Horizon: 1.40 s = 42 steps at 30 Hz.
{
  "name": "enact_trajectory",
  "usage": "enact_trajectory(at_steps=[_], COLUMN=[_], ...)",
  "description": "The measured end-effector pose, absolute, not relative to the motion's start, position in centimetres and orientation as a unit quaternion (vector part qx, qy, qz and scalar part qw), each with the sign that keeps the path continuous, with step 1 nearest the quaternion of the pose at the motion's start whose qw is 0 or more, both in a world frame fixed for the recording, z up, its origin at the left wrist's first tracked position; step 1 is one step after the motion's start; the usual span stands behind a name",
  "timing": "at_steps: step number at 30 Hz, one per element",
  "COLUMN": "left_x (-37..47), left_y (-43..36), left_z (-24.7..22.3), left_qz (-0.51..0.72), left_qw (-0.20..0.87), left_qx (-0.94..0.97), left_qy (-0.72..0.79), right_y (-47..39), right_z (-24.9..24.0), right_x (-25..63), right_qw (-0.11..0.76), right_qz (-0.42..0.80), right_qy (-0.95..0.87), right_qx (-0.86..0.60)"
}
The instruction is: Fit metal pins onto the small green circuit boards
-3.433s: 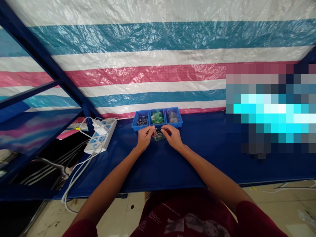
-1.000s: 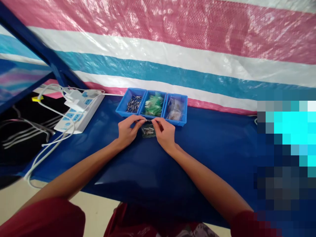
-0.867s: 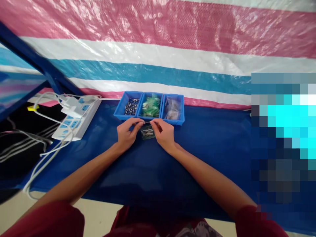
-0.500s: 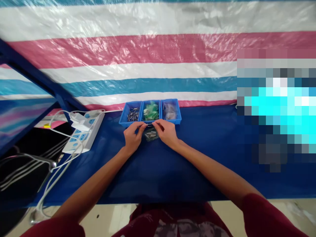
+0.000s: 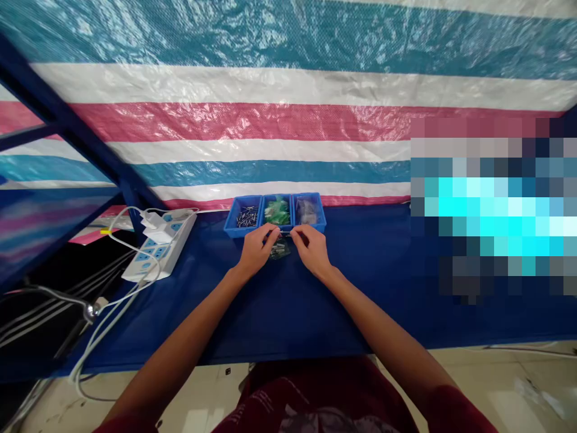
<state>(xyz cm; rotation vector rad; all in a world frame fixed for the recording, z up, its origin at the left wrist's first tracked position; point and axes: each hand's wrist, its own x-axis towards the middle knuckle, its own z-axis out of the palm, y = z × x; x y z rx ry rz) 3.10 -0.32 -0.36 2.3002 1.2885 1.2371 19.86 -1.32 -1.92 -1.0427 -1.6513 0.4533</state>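
Head view: left hand (image 5: 255,249) and right hand (image 5: 311,248) pinched on a thin pin (image 5: 285,233), possibly a metal one, above small bag (image 5: 280,249) on worktop (image 5: 360,288), before blue bins (image 5: 274,211); mid-assembly; steady, fine alignment needed next

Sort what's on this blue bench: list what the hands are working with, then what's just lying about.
In use: left hand, right hand, thin metal pin between them, small clear bag of metal parts, three-compartment blue plastic tray.
Lying about: white power strip, white charger, white cables.
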Motion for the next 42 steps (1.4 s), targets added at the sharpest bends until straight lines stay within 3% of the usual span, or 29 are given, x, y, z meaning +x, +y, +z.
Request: enact_trajectory(at_steps=[9, 19, 42], left_x=[2.2, 0.9, 2.2], left_y=[0.2, 0.0, -1.1], left_z=[-0.1, -2.3, -2.6], left_qz=[0.436, 0.441, 0.504], left_qw=[0.142, 0.06, 0.075], left_qx=[0.768, 0.794, 0.737], left_qy=[0.447, 0.415, 0.444], right_y=[-0.3, -1.6, -1.7], right_z=[-1.2, -3.6, -3.3], right_x=[19.1, 19.3, 19.6], right_qw=[0.514, 0.497, 0.545], right_qz=[0.173, 0.124, 0.173], right_qy=[-0.715, -0.757, -0.715], right_qx=[-0.44, -0.405, -0.402])
